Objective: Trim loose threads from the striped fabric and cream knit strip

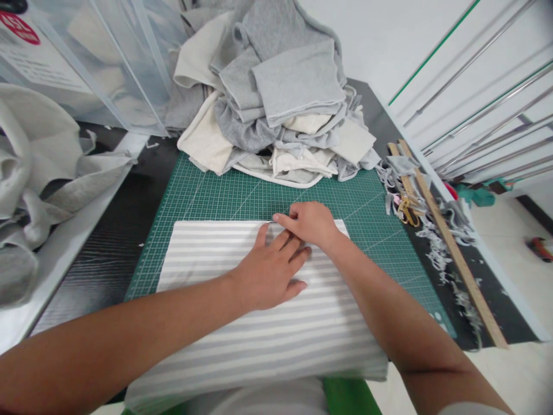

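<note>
Two hands meet on grey-and-white striped fabric (259, 323): left hand (270, 271) flat, open; right hand (311, 223) pinching its edge.

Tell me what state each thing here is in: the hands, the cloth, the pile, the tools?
Striped fabric: spread flat on the cutting mat.
Left hand: open, palm pressing the fabric.
Right hand: pinching something thin at the fabric's far edge.
Fabric pile: heaped, loosely folded.
Wooden ruler: lying flat.
Scissors: lying among scraps.
</note>
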Tool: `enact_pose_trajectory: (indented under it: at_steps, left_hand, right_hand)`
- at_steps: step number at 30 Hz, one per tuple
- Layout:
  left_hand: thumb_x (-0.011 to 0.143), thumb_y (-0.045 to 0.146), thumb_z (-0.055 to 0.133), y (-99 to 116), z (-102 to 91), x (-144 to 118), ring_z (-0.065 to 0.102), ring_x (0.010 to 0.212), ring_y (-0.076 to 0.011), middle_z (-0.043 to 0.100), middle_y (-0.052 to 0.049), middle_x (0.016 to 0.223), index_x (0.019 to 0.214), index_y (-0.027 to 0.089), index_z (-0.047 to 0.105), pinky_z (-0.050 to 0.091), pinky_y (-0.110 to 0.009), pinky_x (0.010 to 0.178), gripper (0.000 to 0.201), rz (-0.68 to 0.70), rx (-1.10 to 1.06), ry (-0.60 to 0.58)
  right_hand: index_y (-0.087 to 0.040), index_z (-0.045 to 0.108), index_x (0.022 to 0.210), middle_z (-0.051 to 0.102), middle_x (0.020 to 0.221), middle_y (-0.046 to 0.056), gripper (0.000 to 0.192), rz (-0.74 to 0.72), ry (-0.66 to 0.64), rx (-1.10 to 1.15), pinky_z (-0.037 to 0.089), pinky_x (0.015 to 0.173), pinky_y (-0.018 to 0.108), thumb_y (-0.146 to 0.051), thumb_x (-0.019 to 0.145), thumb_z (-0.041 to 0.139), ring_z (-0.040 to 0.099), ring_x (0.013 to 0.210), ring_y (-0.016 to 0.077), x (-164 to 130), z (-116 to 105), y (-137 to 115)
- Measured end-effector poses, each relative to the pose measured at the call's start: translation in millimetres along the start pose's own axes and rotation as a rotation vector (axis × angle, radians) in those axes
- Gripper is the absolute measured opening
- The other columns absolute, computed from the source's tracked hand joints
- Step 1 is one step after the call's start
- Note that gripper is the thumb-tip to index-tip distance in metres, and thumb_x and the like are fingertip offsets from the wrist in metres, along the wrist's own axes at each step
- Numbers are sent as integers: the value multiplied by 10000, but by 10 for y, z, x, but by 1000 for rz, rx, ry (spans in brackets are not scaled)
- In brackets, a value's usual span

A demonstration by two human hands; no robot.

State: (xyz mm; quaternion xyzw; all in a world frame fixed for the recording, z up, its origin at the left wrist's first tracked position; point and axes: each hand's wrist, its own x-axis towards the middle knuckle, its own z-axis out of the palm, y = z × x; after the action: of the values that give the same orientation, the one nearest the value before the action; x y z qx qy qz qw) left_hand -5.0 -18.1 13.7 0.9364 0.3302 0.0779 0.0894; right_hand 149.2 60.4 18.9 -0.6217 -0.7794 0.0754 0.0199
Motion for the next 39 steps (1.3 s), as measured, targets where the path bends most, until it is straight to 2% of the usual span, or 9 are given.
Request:
enact_pose_trajectory:
  at_steps: [14,22,39]
  left_hand:
    - [934,566,365,-7,-2,-7,284,1356,-315,419,-99,1451,1410,222,424,126,-645,1113,590,10,-14,-15]
    - [928,574,374,-7,-2,-5,281,1363,-322,412,-113,1457,1402,218,434,114,-634,1119,596,11,-12,-16]
    - [926,568,383,-13,-4,-6,293,1354,-329,413,-112,1450,1407,212,424,128,-648,1113,600,19,-3,-27]
  right_hand:
    - [-235,673,735,681,669,26,576,1,34,-39,255,549,291,-717,846,377,585,639,178,-58,3,-84]
    - [-223,675,721,680,690,37,571,26,-19,-33,264,546,287,-712,840,407,560,626,165,-28,-6,-81]
    - [-233,672,739,677,679,25,574,-4,12,-2,255,547,289,-709,855,374,570,636,170,-45,-5,-111]
